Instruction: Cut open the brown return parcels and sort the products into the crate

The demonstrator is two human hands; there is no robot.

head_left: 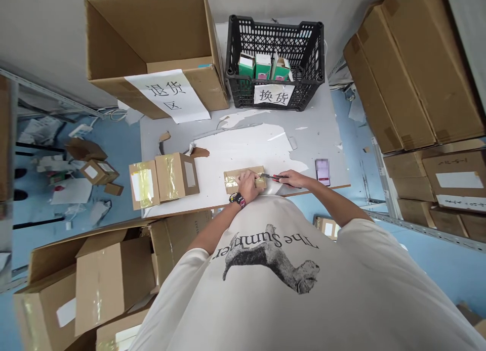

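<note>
A small taped cardboard box [232, 181] lies on the white-topped table [243, 148] near its front edge. My left hand [248, 183] rests on the box, pressing on its top, with its fingers bent and close together. My right hand [291, 179] is wrapped round a red and black cutter [275, 177], whose tip reaches the right end of the box. Whether the tip has entered the tape is too small to tell.
Two taped boxes [170, 176] stand at the table's left. Behind are a large open carton [152, 95] and a black crate [311, 88] holding green boxes [262, 68]. A phone [322, 172] lies at the right. More cartons [114, 280] fill the lower left.
</note>
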